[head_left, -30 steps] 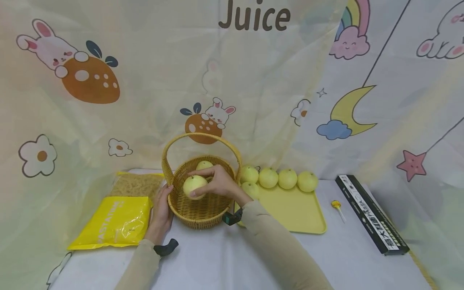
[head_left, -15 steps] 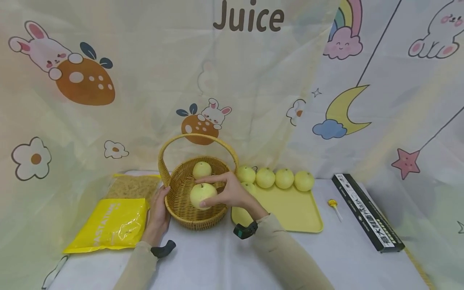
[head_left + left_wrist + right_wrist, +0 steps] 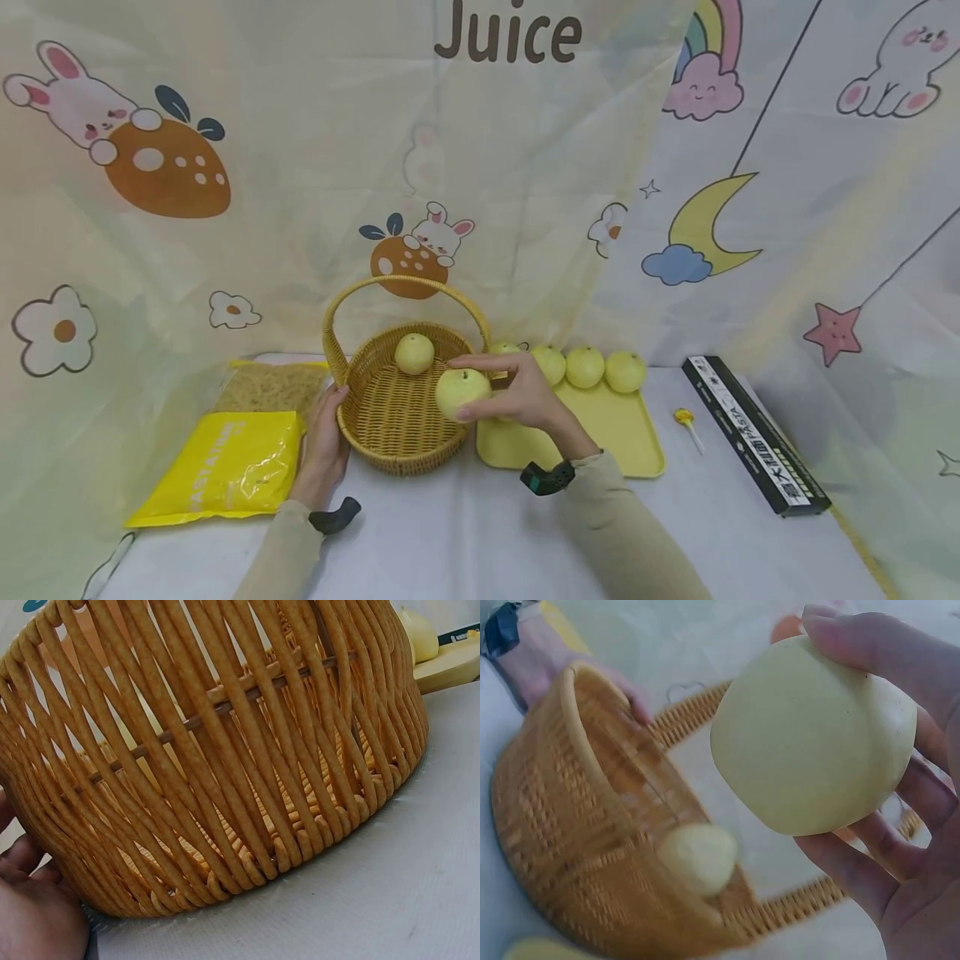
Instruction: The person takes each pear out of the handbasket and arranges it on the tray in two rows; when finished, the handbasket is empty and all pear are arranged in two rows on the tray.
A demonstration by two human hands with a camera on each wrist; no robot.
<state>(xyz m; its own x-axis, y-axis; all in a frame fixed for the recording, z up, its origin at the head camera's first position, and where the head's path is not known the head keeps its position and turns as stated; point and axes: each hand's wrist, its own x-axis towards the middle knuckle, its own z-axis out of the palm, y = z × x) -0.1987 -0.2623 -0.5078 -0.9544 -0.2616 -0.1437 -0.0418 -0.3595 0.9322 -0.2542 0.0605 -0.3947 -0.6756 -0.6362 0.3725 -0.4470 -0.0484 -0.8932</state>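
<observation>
In the head view my right hand (image 3: 528, 398) holds a pale yellow-green apple (image 3: 457, 395) between thumb and fingers, over the right rim of a wicker basket (image 3: 401, 463). The right wrist view shows this grip closely, thumb on one side and fingers on the other. One more apple (image 3: 414, 354) lies inside the basket, toward the back. My left hand (image 3: 324, 442) grips the basket's left side near the foot of its tall handle (image 3: 405, 279). Seen from the left wrist, part of that hand (image 3: 37, 915) is against the woven wall.
Right of the basket is a yellow tray (image 3: 600, 429), with several apples (image 3: 585, 367) along its back edge. Farther right lie a lollipop (image 3: 686, 421) and a long black pasta box (image 3: 757, 437). A yellow pasta bag (image 3: 225, 462) lies at the left.
My right hand has carried the apple from over the basket's middle rightward to its right rim. The apple in the basket now shows fully. My left hand has stayed at the basket's side.
</observation>
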